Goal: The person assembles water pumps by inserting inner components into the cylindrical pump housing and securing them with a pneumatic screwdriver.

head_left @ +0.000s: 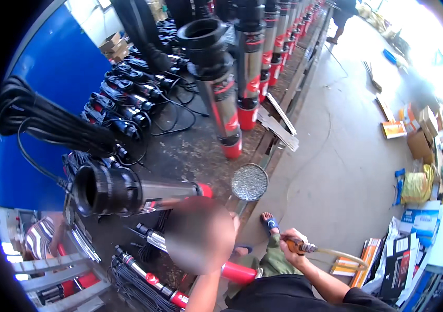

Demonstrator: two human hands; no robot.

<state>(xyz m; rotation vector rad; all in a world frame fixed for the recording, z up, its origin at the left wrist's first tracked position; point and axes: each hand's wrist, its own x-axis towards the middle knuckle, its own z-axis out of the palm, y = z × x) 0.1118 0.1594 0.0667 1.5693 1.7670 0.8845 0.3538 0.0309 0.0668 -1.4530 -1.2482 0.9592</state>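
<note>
Lying across the left centre of the frame, a long steel pump [143, 190] has its black threaded mouth toward the left edge and its red end cap toward the middle, so its long axis runs nearly level from left to right. The left hand [200, 236], blurred in the lower centre, sits against the pump body near the red end; whether its fingers are curled around the body or laid flat cannot be told. The right hand [293, 243], lower right of centre, is clenched around an orange-handled air nozzle [299, 246], whose yellowish hose [343, 255] trails off to the right. The left hand is the nearer of the two to the pump; the nozzle tip points right, away from it. A round metal dish [249, 182] filled with small grey fasteners stands at the bench edge [271, 151], just right of the pump's red end. More pumps stand upright in a row toward the upper centre [250, 67], and coiled black cables [49, 125] lie at upper left. Cardboard boxes [421, 138] sit on the floor at right.
</note>
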